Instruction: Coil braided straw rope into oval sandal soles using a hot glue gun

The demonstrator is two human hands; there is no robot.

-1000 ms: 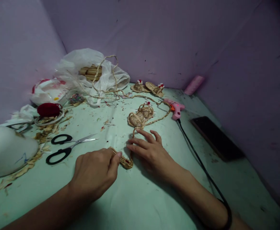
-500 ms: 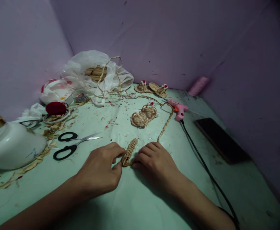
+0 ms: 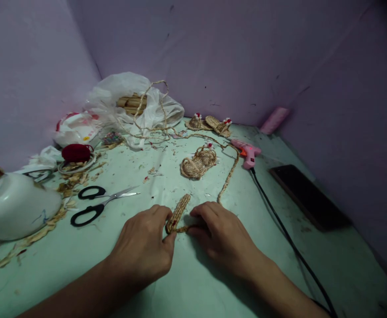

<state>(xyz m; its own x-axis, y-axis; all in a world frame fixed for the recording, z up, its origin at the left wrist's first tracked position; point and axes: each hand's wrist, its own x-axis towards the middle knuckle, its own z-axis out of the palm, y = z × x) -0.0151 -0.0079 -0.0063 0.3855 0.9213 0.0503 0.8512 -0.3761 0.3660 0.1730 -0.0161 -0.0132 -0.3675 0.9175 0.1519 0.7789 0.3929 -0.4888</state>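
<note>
A small elongated coil of braided straw cord [image 3: 180,213] stands on the green tabletop with a dark red spot near its lower end. My left hand [image 3: 149,240] is closed, with thumb and fingers pinching the coil's near end. To the right of it, my right hand [image 3: 218,229] grips the loose braided cord [image 3: 228,179], a short stretch of which shows between the two hands. From there the cord passes under the right hand and runs back past the glue gun [image 3: 247,151] towards the plastic bag. Just beyond lies a pair of small braided slippers [image 3: 198,162].
Black-handled scissors [image 3: 102,204] lie open at left, by a white rounded vessel [image 3: 17,210]. Dark red yarn [image 3: 77,153], straw scraps and a plastic bag [image 3: 123,84] sit behind. More small slippers [image 3: 208,123] lie at the wall. A black cable [image 3: 286,234] and phone [image 3: 308,194] are at right.
My right hand has drawn slightly away from the coil, so a stretch of cord now shows between the hands. My left hand has shifted a little right and nearer, still on the coil.
</note>
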